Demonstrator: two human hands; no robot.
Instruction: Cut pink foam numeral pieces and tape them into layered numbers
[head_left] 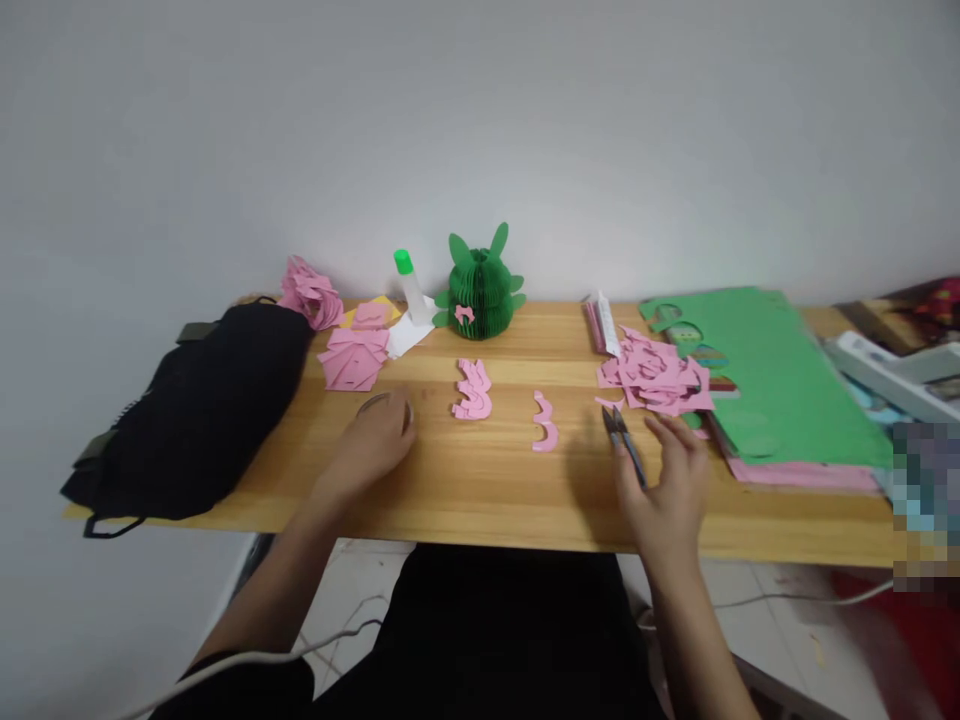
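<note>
My left hand rests on the wooden table with its fingers curled down. A thin dark curved edge shows around its fingertips; what it belongs to is hidden. My right hand is over the table with thumb and fingers apart. Small dark snips lie between them, close against the thumb, blades pointing away from me. Just beyond the tips is a thin pink paper strip. Between my hands are a small stack of pink curvy paper cutouts and a single pink wavy cutout.
A green paper cactus and a green-capped glue bottle stand by the wall. Pink scraps and green sheets lie right. Pink squares, a pink paper bundle and black fabric lie left.
</note>
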